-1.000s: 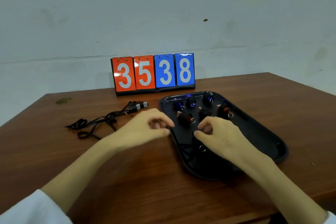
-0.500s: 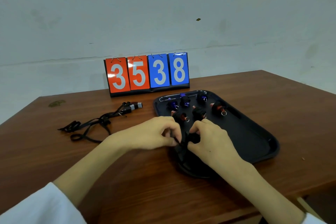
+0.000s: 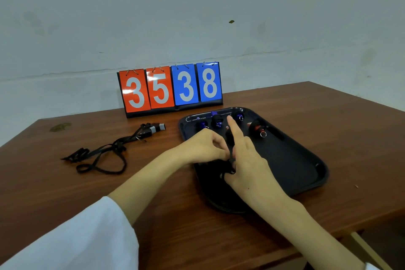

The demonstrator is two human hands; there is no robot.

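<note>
Over the tray's [image 3: 302, 160] near left part, the two hands now meet; a second ago they were apart, the right reaching among the whistles [image 3: 256, 128]. The left hand [image 3: 203, 149] pinches a black strap [image 3: 228, 170] between thumb and fingertips. The right hand [image 3: 247, 166] holds the same strap in its curled lower fingers, and its index finger [image 3: 234, 129] has just straightened. Threading has probably begun. A strapped whistle [image 3: 153, 129] lies on the table [image 3: 65, 193] to the left.
</note>
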